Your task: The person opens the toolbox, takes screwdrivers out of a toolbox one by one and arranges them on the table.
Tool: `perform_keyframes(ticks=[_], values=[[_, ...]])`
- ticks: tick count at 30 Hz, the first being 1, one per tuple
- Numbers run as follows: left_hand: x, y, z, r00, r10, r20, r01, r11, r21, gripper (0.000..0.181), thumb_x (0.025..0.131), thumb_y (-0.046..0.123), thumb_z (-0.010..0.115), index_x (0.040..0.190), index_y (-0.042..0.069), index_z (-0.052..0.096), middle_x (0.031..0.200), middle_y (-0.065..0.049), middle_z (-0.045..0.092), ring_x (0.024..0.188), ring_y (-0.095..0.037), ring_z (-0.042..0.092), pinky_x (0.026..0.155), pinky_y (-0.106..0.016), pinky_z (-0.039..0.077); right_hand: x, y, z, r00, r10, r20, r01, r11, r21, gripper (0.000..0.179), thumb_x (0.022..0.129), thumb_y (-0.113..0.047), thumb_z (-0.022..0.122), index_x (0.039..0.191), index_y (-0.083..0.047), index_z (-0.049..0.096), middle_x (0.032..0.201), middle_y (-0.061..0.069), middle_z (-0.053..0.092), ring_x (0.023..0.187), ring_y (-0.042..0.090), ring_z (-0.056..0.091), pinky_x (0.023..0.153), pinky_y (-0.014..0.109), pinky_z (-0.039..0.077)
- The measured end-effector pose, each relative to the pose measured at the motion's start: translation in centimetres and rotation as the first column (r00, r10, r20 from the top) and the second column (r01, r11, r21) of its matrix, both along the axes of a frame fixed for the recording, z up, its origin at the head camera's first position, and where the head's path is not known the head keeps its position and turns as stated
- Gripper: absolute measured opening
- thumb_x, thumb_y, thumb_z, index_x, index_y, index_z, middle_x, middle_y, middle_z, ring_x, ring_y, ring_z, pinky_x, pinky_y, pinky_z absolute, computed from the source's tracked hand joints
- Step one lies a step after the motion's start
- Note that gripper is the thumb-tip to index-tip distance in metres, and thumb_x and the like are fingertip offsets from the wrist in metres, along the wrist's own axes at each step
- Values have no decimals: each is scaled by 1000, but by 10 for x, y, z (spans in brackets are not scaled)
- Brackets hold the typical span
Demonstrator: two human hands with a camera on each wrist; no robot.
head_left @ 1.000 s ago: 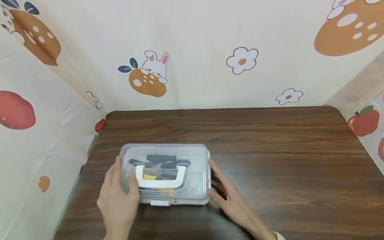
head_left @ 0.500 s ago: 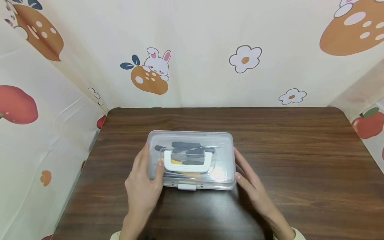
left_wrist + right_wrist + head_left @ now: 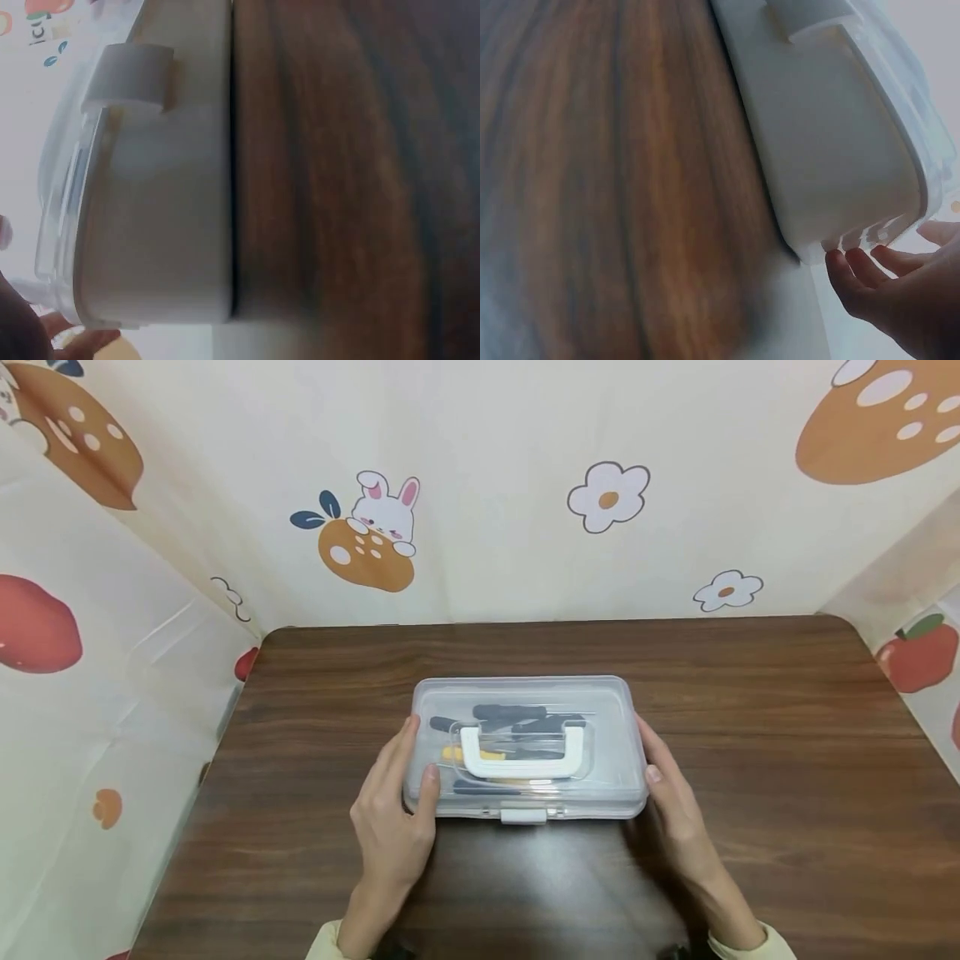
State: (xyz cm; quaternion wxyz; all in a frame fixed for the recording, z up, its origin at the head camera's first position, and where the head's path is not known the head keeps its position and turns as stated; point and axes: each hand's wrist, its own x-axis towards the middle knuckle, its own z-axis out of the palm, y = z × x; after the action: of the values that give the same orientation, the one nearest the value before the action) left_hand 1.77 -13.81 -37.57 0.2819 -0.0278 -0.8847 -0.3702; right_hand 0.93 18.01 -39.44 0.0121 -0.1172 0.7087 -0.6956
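Note:
A clear-lidded toolbox (image 3: 611,760) with a white carry handle (image 3: 522,768) sits on the brown table (image 3: 750,860). Dark and yellow-handled tools show through its lid. My left hand (image 3: 393,822) presses the box's left end with fairly straight fingers, its thumb over the front left corner of the lid. At the opposite end, my right hand (image 3: 675,810) touches the side wall, thumb near the front corner. The right wrist view shows those fingertips against the white wall. A white latch (image 3: 523,816) lies against the front side, closed.
Wood-grain tabletop surrounds the box on all sides. A cream sheet (image 3: 495,527) with rabbits, flowers and fruit stands behind the table's back edge. Similar printed sheets line the left and right sides.
The toolbox has slid right and somewhat farther back, with both hands moving along at its ends. Its lid and latch look unchanged.

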Motion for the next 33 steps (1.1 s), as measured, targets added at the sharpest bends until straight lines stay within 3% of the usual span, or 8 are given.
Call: perform_keyframes(ticks=[5,9,12,15,17,26,30,33], values=[[0,-3,-8,996,-88,-11,89,986,141,46,103,8,55,147,19,61,144,-1,67,128,-20,66,109,-15,48,0,7,-3,998,-53,29,54,998,-35,54,113,-19,22,166,-10,23,171,9,28,155,9,31,120,13,29],[-4,-9,-16,973,-215,84,159,888,431,41,110,6,47,147,18,60,146,-4,64,126,-13,65,106,-14,49,-1,13,-6,991,-131,42,132,991,-26,51,115,-19,25,163,-5,32,164,1,43,147,5,42,115,12,34],[-7,-14,-22,925,-305,226,113,790,602,41,112,15,46,153,19,52,152,1,57,128,-9,60,104,-14,48,-1,15,-7,978,-197,72,196,980,17,46,115,-17,34,158,-6,42,153,-4,55,135,4,53,107,12,42],[-8,-16,-27,870,-368,327,69,748,660,46,114,24,43,160,22,42,160,8,46,141,-9,49,109,-12,41,-1,14,-7,966,-237,98,234,971,44,43,113,-14,41,155,-8,48,146,-4,60,125,6,59,100,14,47],[-8,-15,-30,851,-401,340,74,731,678,49,115,28,38,163,24,36,165,10,40,151,-10,39,115,-11,35,-1,12,-5,961,-260,96,255,965,60,42,113,-13,43,154,-8,50,145,-3,61,123,7,60,98,14,48],[0,-4,-36,869,-465,168,247,703,667,53,116,33,15,168,25,18,177,0,16,164,-12,13,127,-11,15,8,-2,5,936,-352,-28,352,924,151,42,113,-10,35,151,-6,53,146,-4,60,131,7,54,105,13,42],[3,0,-37,889,-450,91,322,752,575,59,114,47,16,168,24,17,177,-1,16,164,-15,13,128,-15,12,15,-9,15,920,-390,-47,393,913,109,41,111,-6,38,147,-3,57,146,3,61,133,12,55,108,15,42],[2,0,-39,904,-425,54,341,789,511,65,113,53,22,168,20,21,176,-4,19,163,-18,15,127,-18,13,24,-19,24,883,-464,71,459,885,76,38,111,-10,44,145,-5,59,141,4,65,128,14,59,103,15,46]])
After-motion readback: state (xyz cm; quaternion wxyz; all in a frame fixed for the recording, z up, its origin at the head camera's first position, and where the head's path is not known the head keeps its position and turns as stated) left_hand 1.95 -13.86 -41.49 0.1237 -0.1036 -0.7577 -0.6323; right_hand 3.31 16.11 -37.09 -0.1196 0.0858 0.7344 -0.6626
